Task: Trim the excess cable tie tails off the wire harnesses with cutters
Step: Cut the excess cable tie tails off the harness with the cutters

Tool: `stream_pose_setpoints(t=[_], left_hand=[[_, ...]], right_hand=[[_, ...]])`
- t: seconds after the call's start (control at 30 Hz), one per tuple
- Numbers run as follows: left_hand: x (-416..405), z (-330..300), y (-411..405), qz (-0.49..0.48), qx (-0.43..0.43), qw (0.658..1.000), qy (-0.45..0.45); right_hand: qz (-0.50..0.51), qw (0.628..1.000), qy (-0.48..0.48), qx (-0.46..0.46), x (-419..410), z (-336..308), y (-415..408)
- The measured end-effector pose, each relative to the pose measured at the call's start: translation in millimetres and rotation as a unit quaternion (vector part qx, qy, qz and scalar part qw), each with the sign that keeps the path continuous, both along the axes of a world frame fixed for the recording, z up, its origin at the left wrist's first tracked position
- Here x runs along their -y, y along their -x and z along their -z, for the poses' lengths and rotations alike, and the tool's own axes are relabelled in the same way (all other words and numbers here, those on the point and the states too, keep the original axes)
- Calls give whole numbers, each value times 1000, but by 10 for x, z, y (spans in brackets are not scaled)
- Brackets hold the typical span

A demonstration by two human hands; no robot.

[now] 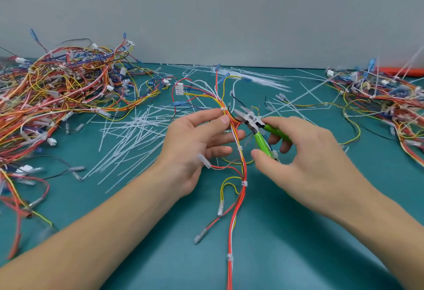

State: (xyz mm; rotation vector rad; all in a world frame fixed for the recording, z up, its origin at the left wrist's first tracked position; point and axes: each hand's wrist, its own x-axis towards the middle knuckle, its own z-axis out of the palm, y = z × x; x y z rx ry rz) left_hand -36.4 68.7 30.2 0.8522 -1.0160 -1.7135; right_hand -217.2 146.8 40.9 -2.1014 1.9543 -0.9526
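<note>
A wire harness [242, 175] of red, yellow and white wires runs up the middle of the green mat, bound by several white cable ties. My left hand [195, 142] pinches the bundle between thumb and fingers just below a tie [223, 109]. My right hand [305, 152] grips green-handled cutters [258, 129]. Their jaws are parted and point up-left, right beside the bundle near my left fingertips. A white connector [179, 88] ends the harness at the far end.
A big heap of harnesses [57, 97] fills the left side, another heap [385, 101] lies at the right. Cut white tie tails [133, 133] are scattered over the mat [286, 232] between them. A grey wall stands behind. An orange object [399, 71] lies far right.
</note>
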Motion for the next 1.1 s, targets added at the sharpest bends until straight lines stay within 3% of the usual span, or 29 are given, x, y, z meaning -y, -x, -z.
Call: stream_pose_setpoints(t=[0.47, 1.1], left_hand=[[-108, 74, 108, -18, 62, 996, 58], [-106, 93, 105, -49, 64, 994, 71]], right_hand=[[-1, 999, -1, -32, -55, 40, -106], [-20, 1000, 5, -8, -29, 169, -166]])
